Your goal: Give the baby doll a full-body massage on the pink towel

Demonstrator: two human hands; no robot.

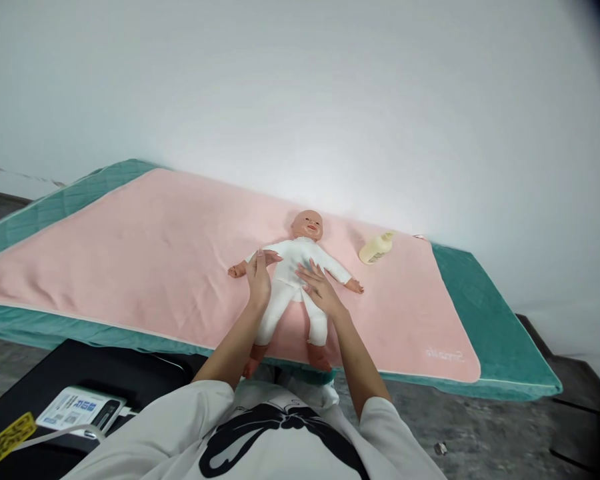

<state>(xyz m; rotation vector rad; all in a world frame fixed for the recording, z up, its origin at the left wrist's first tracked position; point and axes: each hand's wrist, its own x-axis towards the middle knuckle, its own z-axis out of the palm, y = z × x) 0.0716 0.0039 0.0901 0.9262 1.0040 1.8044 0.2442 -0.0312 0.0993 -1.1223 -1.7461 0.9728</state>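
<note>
The baby doll (293, 263) lies on the pink mat (155, 253), legs reaching the mat's near edge; the left hand (259, 277) and right hand (321, 288), apart and unclenched over it, could slide it off by pulling.

Doll (300, 250): head (307, 225) is showing smooth, faintly glossy plastic; suit (291, 272) is showing matt white cloth. Bottle (376, 249): is showing smooth plastic. Pink sheet (155, 247): is showing matt, lightly creased cloth. Green cover (500, 320): is showing velvety fabric. Wall (300, 100): is looking smooth, matt.
</note>
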